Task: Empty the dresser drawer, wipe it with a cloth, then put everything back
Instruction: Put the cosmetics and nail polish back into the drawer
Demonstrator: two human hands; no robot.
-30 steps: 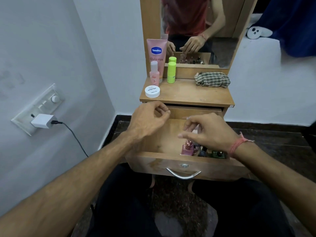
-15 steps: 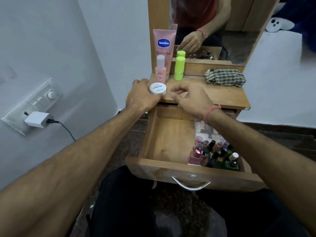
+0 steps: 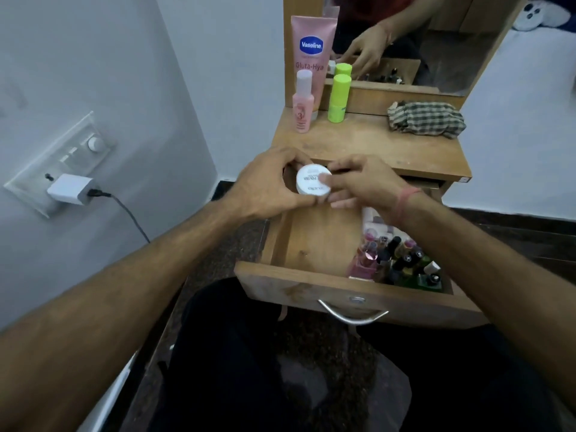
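Note:
A small round white jar [image 3: 312,183] is held between both hands above the back left of the open wooden drawer [image 3: 314,241]. My left hand [image 3: 268,188] wraps its left side; my right hand [image 3: 364,182] pinches its right edge. Several nail polish bottles [image 3: 396,260] stand packed in the drawer's right front corner. On the dresser top [image 3: 374,145] stand a pink Vaseline tube [image 3: 311,57], a small pink bottle [image 3: 302,104] and a green bottle [image 3: 339,98]. A checked cloth [image 3: 427,120] lies bunched at the top's right.
A mirror [image 3: 405,42] rises behind the dresser top and reflects my hands. On the left wall a white charger [image 3: 70,188] sits plugged into a switch plate, its cable hanging down. My dark-clothed legs are under the drawer's metal handle [image 3: 352,316].
Both hands went from the drawer up to the dresser's front edge, took the white jar and now hold it lifted off the top, over the drawer.

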